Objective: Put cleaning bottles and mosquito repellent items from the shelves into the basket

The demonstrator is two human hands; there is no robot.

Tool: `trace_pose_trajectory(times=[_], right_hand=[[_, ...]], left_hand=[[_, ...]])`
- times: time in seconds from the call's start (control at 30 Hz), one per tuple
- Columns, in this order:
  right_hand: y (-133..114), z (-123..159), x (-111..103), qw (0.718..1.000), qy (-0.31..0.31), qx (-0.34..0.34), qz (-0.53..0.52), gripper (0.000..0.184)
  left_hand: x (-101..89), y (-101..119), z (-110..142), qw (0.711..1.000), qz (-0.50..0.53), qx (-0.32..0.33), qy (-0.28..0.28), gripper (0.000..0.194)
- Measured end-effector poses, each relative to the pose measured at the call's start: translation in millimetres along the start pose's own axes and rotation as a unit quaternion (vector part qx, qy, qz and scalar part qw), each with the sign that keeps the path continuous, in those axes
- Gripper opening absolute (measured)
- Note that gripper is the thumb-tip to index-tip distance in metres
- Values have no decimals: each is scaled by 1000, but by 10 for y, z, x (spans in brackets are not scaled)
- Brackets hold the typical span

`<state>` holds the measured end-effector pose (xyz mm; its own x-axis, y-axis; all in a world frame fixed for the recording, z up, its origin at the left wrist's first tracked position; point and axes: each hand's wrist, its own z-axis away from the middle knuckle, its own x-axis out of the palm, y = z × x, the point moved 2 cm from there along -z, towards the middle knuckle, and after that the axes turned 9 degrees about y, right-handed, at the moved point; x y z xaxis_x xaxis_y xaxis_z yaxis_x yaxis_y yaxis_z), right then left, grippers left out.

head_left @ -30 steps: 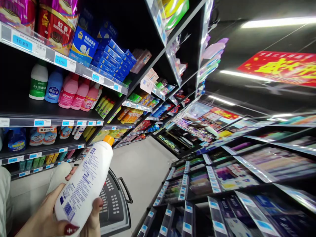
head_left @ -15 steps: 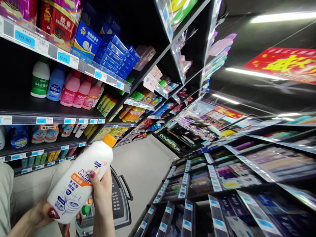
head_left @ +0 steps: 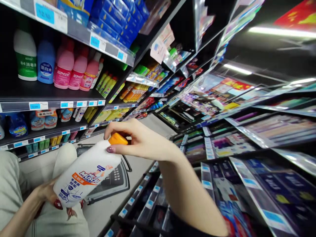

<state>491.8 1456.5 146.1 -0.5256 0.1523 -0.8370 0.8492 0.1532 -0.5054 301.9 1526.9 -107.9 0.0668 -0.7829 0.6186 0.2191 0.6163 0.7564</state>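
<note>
A white cleaner bottle (head_left: 86, 172) with an orange cap (head_left: 118, 139) and a blue and orange label is tilted in front of me, cap up to the right. My left hand (head_left: 53, 199) grips its base from below, red nails showing. My right hand (head_left: 138, 140) reaches in from the right and its fingers curl round the orange cap and the bottle's neck.
Shelves on the left carry pink bottles (head_left: 74, 67), a green-labelled bottle (head_left: 25, 56) and blue boxes (head_left: 118, 16). A dark shopping basket (head_left: 111, 181) sits on the floor below the bottle. Low shelves of packets (head_left: 222, 164) run along the right. The aisle floor (head_left: 158, 123) stretches ahead.
My right hand has left the bottle's body and now comes from the right onto the cap. The view has tilted down and the bottle sits a little lower.
</note>
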Motion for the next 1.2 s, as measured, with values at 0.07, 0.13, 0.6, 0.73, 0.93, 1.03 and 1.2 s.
trace_pose_trajectory(times=[0.07,0.13,0.6,0.73,0.93,1.03,1.2], right_hand=[[-5,104,-46,996,-71,14,59,17],[69,271,-14,992,-78,47,84,18],[2658,1794,2022,870,-167,376,271,25],[3089,2146,2576,863,-189,401,240,21],[3571,2193,3272,859,-192,440,178,28],[3702,2131,3559,850,-184,469,154,33],[3720,2133,3806,831,-162,515,135,32]], left_hand=[[-41,-82,-143,1000,-21,-20,12,60],[-125,-153,-315,997,-45,-8,66,58],[-966,-193,-591,882,-106,67,454,57],[-977,-218,-689,880,-116,49,459,49],[-1010,-260,-722,875,-130,44,465,46],[-1018,-312,-721,869,-136,49,473,43],[-1020,-396,-757,860,-141,67,486,39]])
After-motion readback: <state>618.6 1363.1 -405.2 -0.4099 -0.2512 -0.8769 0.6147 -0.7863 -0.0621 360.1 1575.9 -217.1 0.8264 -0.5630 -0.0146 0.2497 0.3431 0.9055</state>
